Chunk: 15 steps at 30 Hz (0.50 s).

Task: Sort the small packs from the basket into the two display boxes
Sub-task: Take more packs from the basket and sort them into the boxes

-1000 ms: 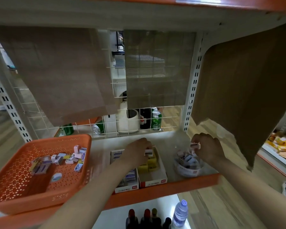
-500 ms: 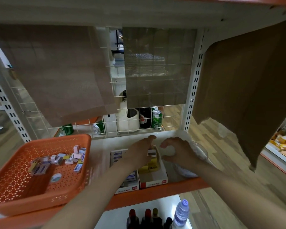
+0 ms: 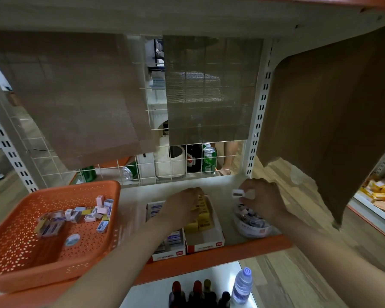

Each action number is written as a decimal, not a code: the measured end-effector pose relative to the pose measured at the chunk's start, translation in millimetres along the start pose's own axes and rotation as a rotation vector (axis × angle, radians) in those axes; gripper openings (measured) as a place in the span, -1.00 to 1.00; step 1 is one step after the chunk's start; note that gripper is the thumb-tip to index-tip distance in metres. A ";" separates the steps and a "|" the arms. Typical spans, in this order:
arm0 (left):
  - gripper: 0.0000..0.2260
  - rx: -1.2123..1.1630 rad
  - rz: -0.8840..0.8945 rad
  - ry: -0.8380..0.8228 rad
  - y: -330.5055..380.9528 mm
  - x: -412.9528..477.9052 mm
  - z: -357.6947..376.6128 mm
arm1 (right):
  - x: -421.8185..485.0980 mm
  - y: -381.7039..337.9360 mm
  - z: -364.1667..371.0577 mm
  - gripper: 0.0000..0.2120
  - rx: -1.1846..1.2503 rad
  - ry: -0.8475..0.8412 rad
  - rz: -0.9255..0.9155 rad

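While pinching a pack [image 3: 238,193], right hand [image 3: 263,200] near tub [image 3: 236,216] rim.

The left hand [image 3: 182,207] is blurred and covers the rear of the left display box [image 3: 168,255]. Whether its fingertips hold anything among the yellow packs [image 3: 203,218] cannot be told. The right hand [image 3: 263,200] hides the far rim of the clear tub [image 3: 253,230], and the print on the small pack [image 3: 238,193] it pinches is too small to read. The basket [image 3: 20,252] runs off the left edge, and the loose packs [image 3: 76,215] inside it are blurred. The dark bottles [image 3: 196,294] are cut off by the bottom edge.
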State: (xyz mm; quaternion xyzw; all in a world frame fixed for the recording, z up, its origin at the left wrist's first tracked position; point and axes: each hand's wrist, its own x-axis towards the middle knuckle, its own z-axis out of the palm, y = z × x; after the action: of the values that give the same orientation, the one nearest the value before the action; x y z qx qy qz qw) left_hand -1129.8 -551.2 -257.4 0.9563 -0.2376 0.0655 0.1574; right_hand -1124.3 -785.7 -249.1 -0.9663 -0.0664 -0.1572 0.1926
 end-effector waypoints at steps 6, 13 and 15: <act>-0.66 -0.036 -0.009 -0.021 -12.2 -6.0 4.4 | -0.7 33.3 -2.6 -0.89 -0.067 -0.012 0.161; -0.66 -0.032 -0.008 -0.022 -15.3 -5.2 1.0 | 3.5 25.4 1.6 -0.77 -0.031 0.066 0.116; -0.67 -0.044 -0.012 -0.012 -16.3 -6.8 -1.3 | 6.0 17.9 2.6 -0.80 -0.020 0.078 0.096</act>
State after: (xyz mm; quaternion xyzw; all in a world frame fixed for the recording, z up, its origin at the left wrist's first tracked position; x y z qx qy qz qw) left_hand -1128.1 -534.2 -262.0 0.9544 -0.2340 0.0536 0.1775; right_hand -1114.5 -800.7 -255.7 -0.9634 -0.0108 -0.1859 0.1929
